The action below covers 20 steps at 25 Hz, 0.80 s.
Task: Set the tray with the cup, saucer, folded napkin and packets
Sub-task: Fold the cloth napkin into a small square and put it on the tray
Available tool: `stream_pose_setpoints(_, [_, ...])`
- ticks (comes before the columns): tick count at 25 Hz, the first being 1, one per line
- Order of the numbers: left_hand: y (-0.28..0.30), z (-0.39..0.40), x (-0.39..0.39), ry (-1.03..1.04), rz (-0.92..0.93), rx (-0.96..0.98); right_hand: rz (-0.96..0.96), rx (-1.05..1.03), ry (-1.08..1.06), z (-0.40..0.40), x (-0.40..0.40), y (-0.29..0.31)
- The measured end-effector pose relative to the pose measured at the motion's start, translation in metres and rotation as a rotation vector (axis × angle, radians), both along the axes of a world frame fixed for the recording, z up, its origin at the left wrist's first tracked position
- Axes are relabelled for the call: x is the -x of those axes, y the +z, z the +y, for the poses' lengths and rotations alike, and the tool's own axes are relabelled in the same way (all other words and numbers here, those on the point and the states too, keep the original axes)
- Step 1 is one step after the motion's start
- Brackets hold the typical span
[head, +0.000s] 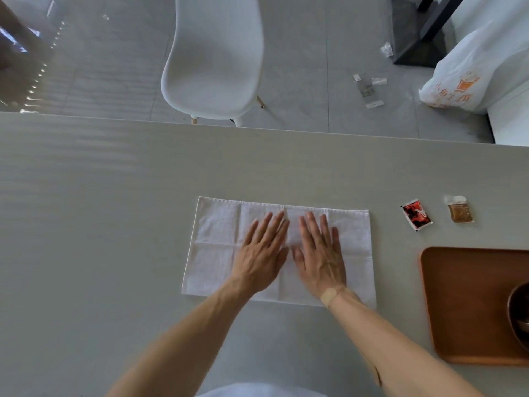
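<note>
A white napkin (217, 247) lies flat on the grey table as a wide rectangle with fold creases. My left hand (262, 253) and my right hand (320, 253) rest palm down side by side on its middle, fingers spread, holding nothing. To the right lie a red packet (416, 214) and a brown packet (460, 210). A brown wooden tray (463, 299) sits at the right edge, with a dark round dish (519, 316) on it, cut off by the frame. I cannot tell whether that dish is the cup or the saucer.
The grey table (100, 224) stretches left and toward me. Beyond its far edge stand a white chair (214, 58), a white plastic bag (469, 73) and bits of litter (367, 88) on the floor.
</note>
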State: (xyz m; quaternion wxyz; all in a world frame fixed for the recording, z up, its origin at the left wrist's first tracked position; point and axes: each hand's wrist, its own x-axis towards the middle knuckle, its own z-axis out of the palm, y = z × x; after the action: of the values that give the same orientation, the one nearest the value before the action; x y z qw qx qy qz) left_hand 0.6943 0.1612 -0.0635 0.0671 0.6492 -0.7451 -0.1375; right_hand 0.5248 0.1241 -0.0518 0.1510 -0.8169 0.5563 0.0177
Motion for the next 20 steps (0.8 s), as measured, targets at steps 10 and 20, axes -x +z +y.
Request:
stream_pose_setpoints(10, [-0.017,0.003,-0.111,0.229,-0.133,-0.036,0.069,0.073,-0.18,-0.035,0.073,-0.029])
stream_pose_setpoints(20, [-0.005,0.014,-0.123,0.284,-0.111,-0.068,0.072,-0.003,-0.185,-0.031,0.073,-0.012])
